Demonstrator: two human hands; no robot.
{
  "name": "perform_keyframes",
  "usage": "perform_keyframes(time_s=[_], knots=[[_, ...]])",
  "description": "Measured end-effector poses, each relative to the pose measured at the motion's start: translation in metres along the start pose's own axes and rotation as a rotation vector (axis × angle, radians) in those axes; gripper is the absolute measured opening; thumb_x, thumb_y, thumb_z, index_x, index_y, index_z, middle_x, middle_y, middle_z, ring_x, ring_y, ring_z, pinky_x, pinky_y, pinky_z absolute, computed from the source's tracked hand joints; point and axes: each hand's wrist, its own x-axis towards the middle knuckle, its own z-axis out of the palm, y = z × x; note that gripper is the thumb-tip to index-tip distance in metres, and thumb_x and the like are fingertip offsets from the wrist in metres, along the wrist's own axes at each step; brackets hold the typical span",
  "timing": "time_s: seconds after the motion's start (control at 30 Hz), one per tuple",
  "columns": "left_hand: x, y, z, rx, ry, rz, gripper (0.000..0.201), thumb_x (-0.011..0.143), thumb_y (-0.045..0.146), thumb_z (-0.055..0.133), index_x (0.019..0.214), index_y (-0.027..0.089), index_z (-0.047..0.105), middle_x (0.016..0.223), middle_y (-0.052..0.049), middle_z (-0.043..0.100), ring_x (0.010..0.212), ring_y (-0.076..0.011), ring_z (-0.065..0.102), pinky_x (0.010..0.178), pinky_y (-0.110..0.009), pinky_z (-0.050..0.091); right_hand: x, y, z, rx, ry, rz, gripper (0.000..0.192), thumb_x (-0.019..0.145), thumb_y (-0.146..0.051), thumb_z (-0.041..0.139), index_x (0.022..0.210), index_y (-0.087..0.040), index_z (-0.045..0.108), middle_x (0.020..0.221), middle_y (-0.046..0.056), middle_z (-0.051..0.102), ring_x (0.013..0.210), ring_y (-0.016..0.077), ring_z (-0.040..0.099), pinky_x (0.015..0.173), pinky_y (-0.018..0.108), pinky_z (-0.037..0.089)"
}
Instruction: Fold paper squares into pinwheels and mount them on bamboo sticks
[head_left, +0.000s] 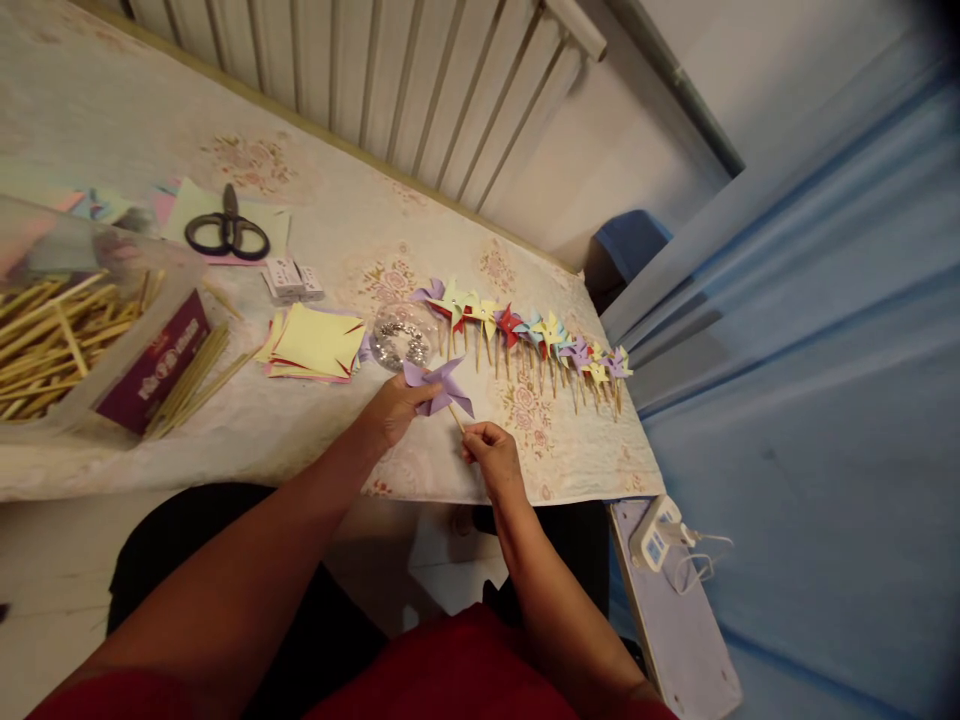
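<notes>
Left hand (394,408): closed on the purple pinwheel (437,385), fingers pinching its paper vanes from the left, near the worktop's near edge.

Right hand (489,452): fingertips pinched on the wooden stick (456,417), which runs up and left from the hand into the pinwheel's underside. The hand sits just right of and nearer than the pinwheel.

Purple pinwheel: held between both hands, just above the worktop (315,430); left hand touching it, right hand joined to it only by the stick.

Clear dish of silvery pins (401,335): just beyond the pinwheel.

Row of finished pinwheels (532,335): mixed colours, on sticks, lying side by side from the dish out to the right.

Stack of cut paper squares (315,345): yellow on top, left of the dish.

Loose bamboo sticks (191,380): further left, beside a clear plastic container (52,330) holding more sticks and a maroon packet (154,362).

Black scissors (227,232): far left, lying on coloured paper sheets.

Small white boxes (289,278): between scissors and paper stack.
</notes>
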Motion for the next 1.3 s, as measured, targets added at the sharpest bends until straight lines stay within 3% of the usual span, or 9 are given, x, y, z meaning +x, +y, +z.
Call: perform_keyframes(time_s=[0.17, 0.53, 0.67, 0.8, 1.07, 1.3], knots=[[0.002, -0.002, -0.001, 0.007, 0.109, 0.046, 0.042, 0.053, 0.026, 0.085, 0.09, 0.013, 0.069, 0.077, -0.001, 0.069, 0.069, -0.0139, 0.061, 0.071, -0.028, 0.046, 0.004, 0.017, -0.004, -0.222, 0.047, -0.138, 0.014, 0.07, -0.033, 0.062, 0.068, -0.02, 0.066, 0.06, -0.003, 0.06, 0.058, 0.0134, 0.05, 0.058, 0.026, 0.04], [0.003, -0.002, -0.005, 0.102, 0.193, 0.07, 0.041, 0.051, 0.028, 0.085, 0.085, 0.013, 0.068, 0.075, -0.003, 0.071, 0.067, -0.0141, 0.058, 0.069, -0.029, 0.045, 0.006, 0.042, 0.003, -0.504, 0.086, -0.514, 0.02, 0.086, -0.03, 0.054, 0.071, -0.02, 0.062, 0.071, 0.0, 0.057, 0.071, 0.0155, 0.052, 0.069, 0.028, 0.04], [0.002, 0.004, -0.004, 0.104, 0.123, 0.054, 0.045, 0.05, 0.03, 0.087, 0.088, 0.014, 0.069, 0.082, -0.003, 0.072, 0.074, -0.0148, 0.061, 0.075, -0.029, 0.046, 0.011, 0.043, 0.003, -0.494, 0.081, -0.493, 0.019, 0.087, -0.029, 0.054, 0.072, -0.021, 0.061, 0.071, -0.001, 0.056, 0.07, 0.0149, 0.051, 0.068, 0.027, 0.04], [-0.002, 0.01, -0.003, 0.168, 0.067, 0.011, 0.044, 0.059, 0.041, 0.084, 0.093, 0.016, 0.07, 0.087, -0.004, 0.072, 0.081, -0.0173, 0.062, 0.075, -0.029, 0.047, 0.015, 0.042, 0.004, -0.469, 0.119, -0.47, 0.018, 0.086, -0.029, 0.054, 0.071, -0.02, 0.061, 0.07, -0.001, 0.056, 0.068, 0.0145, 0.05, 0.067, 0.027, 0.039], [-0.001, 0.009, -0.01, 0.408, 0.267, 0.085, 0.026, 0.066, 0.038, 0.076, 0.075, 0.016, 0.067, 0.076, -0.001, 0.065, 0.069, -0.0139, 0.058, 0.065, -0.025, 0.045, 0.018, 0.044, 0.007, -0.465, 0.177, -0.479, 0.019, 0.086, -0.027, 0.053, 0.071, -0.02, 0.061, 0.07, -0.001, 0.057, 0.068, 0.0143, 0.05, 0.067, 0.026, 0.038], [0.003, 0.004, -0.013, 0.555, 0.282, 0.089, 0.015, 0.063, 0.03, 0.072, 0.066, 0.018, 0.063, 0.061, 0.002, 0.061, 0.059, -0.0146, 0.06, 0.06, -0.025, 0.043, 0.017, 0.042, 0.008, -0.495, 0.167, -0.493, 0.019, 0.087, -0.027, 0.053, 0.072, -0.02, 0.062, 0.071, 0.0, 0.057, 0.068, 0.0145, 0.051, 0.067, 0.027, 0.038]])
